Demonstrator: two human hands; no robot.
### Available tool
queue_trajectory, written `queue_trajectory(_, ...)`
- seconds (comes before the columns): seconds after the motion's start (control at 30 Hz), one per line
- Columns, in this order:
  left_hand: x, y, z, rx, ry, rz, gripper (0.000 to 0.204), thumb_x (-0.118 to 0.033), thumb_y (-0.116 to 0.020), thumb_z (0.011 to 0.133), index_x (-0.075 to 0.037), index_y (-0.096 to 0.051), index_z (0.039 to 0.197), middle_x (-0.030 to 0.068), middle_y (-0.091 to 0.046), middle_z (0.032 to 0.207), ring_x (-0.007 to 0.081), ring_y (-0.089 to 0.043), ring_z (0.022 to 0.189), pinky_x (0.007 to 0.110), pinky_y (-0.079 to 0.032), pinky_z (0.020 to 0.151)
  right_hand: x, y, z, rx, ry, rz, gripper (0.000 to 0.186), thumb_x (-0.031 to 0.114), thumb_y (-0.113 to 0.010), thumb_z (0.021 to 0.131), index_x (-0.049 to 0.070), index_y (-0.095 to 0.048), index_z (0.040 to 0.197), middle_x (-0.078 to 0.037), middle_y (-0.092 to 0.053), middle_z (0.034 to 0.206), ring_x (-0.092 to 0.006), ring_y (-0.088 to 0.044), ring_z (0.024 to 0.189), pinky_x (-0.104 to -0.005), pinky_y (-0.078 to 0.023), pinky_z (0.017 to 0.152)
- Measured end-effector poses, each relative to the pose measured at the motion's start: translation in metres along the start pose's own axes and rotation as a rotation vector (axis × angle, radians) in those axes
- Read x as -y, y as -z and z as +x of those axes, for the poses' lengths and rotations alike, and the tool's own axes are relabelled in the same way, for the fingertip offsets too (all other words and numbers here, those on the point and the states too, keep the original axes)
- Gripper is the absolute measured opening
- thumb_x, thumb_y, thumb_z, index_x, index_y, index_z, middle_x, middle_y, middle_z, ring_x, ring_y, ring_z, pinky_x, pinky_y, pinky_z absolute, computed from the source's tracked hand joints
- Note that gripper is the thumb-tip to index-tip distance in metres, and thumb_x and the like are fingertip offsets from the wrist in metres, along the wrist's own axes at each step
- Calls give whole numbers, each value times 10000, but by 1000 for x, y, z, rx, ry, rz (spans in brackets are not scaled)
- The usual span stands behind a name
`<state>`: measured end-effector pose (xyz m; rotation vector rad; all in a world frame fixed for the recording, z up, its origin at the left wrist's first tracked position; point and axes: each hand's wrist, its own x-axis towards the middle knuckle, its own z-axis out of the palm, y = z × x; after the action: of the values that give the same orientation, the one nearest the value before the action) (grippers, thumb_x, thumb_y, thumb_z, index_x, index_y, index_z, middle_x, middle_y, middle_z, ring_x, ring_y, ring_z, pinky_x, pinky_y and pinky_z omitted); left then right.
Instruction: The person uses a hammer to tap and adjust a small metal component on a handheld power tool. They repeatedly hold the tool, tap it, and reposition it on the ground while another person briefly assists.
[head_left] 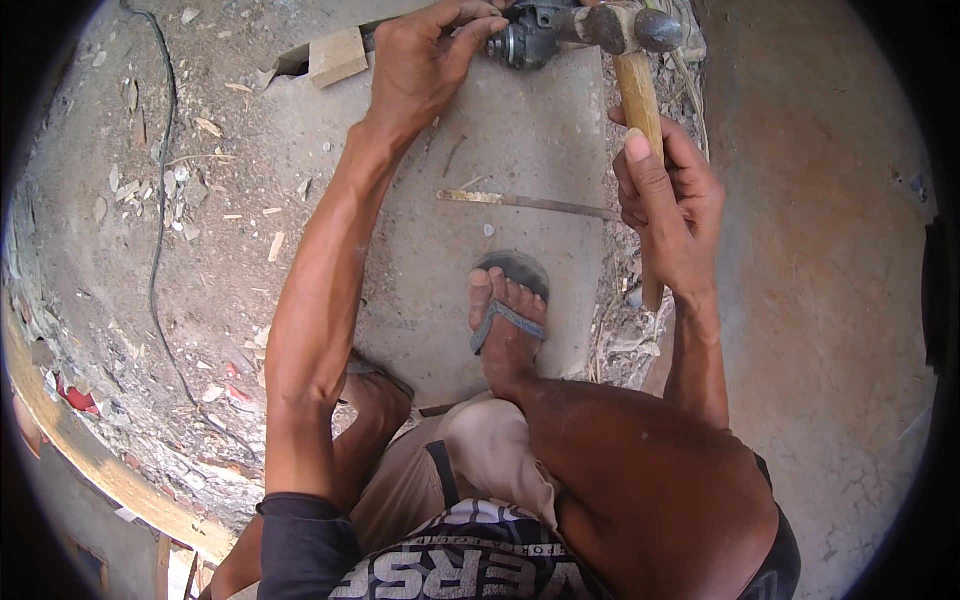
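Observation:
My right hand grips the wooden handle of a hammer, whose metal head is up at the top, over or beside a dark tool part with a silvery collar. My left hand has thumb and fingers closed at the left side of that part; what they pinch is too small or hidden to make out. A flat, worn strip, pale at its left end, lies across the concrete below, its right end reaching under or behind my right hand.
My sandalled feet rest on a concrete slab. A tan block lies at the top left. A dark cable crosses debris-strewn ground. A wooden board edges the lower left; reddish-grey floor is at the right.

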<state>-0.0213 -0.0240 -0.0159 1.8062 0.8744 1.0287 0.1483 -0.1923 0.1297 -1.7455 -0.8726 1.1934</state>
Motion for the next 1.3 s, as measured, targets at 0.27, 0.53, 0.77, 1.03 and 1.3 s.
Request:
queue_trajectory(0.27,4,1,0,25,-66,3,146,-58,-697,986,-2,-768,1100,80,-791,962,145,-759,892,273,-637,819,-3,-2,5,-28,87,-17,347,262,-583,1088,7,-643,1315,73,-523,753,-23,-442,624,-208,-366,547)
queue_trajectory(0.53,-2,8,2,90,-210,174,168,-20,-724,940,-39,-778,1098,75,-789,943,155,-755,833,284,-604,754,-11,-10,22,-76,436,-443,316,234,-580,1085,-28,-647,1250,-70,-591,725,-105,-531,592,-297,-435,536)
queue_trajectory(0.77,2,8,3,106,-268,143,188,-8,-753,890,-53,-792,1069,94,-778,951,213,-749,832,321,-589,758,-23,-14,36,-43,471,-658,253,234,-591,1074,-12,-609,1134,-150,-589,639,-249,-601,491,-399,-451,472)
queue_trajectory(1.03,5,7,-3,59,-261,208,175,15,-753,863,-30,-786,1029,110,-775,964,233,-761,856,330,-593,758,-19,-25,37,-158,693,-619,239,218,-614,1060,-8,-562,1002,-151,-557,590,-277,-617,471,-394,-448,428)
queue_trajectory(1.3,7,8,-6,58,-221,195,180,13,-754,861,-29,-786,1033,114,-772,965,241,-758,846,319,-589,752,-27,-23,46,-63,506,-800,244,219,-626,1055,3,-543,979,-152,-590,611,-279,-635,472,-395,-459,414)
